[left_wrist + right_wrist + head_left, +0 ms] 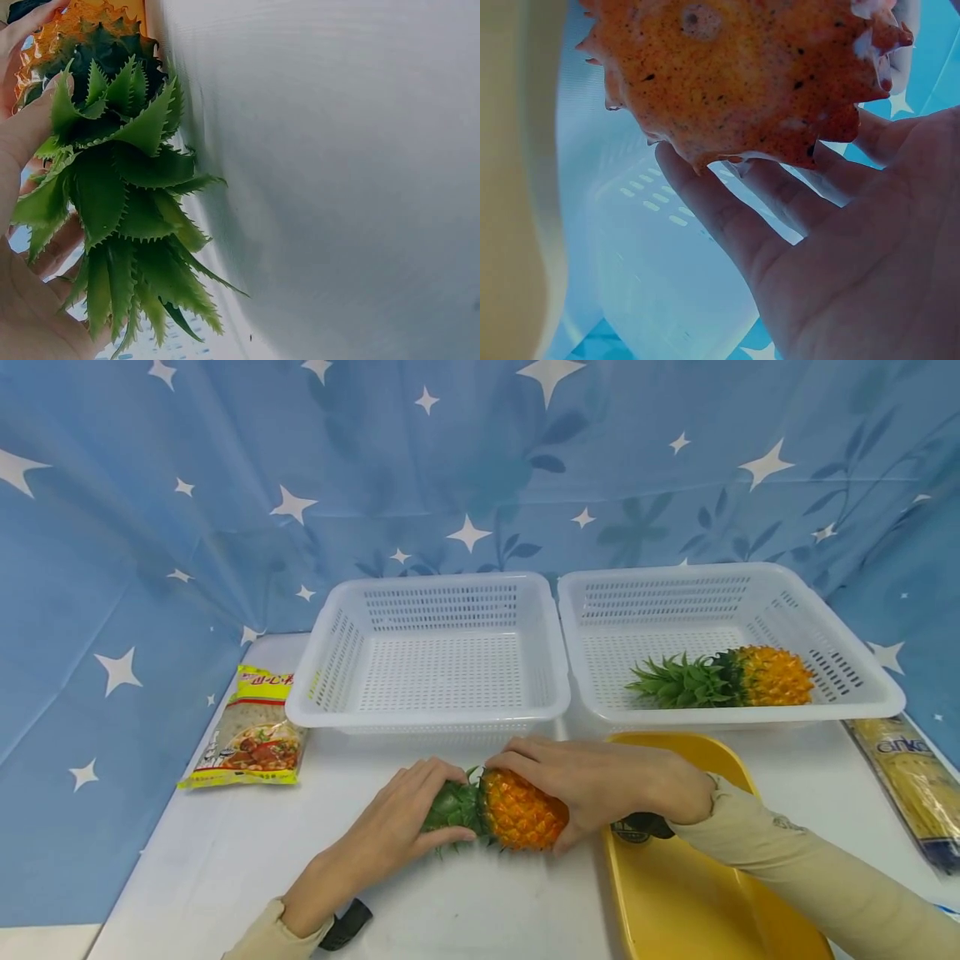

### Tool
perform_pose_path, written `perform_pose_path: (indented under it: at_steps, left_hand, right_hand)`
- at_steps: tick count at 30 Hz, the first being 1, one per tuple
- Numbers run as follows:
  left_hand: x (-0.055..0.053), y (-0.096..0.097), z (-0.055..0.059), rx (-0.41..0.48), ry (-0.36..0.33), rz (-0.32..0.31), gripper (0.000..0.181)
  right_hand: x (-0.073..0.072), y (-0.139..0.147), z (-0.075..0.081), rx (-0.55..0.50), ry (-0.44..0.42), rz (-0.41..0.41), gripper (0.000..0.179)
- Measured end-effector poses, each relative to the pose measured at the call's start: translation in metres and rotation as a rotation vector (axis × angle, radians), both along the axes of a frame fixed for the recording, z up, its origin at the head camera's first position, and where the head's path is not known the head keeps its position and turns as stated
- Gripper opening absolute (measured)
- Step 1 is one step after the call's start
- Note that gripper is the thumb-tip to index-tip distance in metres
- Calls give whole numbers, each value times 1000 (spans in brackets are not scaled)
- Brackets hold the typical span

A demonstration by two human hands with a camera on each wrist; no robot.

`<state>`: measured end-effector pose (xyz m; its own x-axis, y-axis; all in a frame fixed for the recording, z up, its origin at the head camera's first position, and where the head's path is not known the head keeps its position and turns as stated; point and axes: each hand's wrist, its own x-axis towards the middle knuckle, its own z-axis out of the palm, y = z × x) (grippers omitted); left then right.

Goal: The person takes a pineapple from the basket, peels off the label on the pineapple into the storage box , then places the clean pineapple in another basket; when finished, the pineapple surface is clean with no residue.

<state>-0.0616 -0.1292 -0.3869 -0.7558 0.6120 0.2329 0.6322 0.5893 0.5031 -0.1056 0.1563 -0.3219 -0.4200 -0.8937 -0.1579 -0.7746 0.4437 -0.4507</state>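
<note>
A pineapple (521,814) with an orange body and green leafy crown lies on its side on the white table, crown to the left. My left hand (405,814) grips the crown; in the left wrist view its thumb and fingers go round the toothed leaves (127,195). Over the orange body curves my right hand (600,777), thumb at the near side and fingers at the far side. The right wrist view shows the rounded base of the pineapple (727,82) against the fingers of that hand.
Behind the hands stand two white baskets, a left one (442,720) and a right one (750,716) with another pineapple (772,677) inside. A yellow bin (682,902) sits below my right forearm. Food packets lie far left (251,735) and far right (907,777).
</note>
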Motion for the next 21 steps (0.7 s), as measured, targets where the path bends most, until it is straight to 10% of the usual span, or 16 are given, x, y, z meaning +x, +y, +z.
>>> perform_pose_path:
  at_steps: [21]
  left_hand:
    - [-1, -3, -2, 10, -29, -1, 55]
  right_hand:
    - [-1, 4, -7, -90, 7, 34, 88]
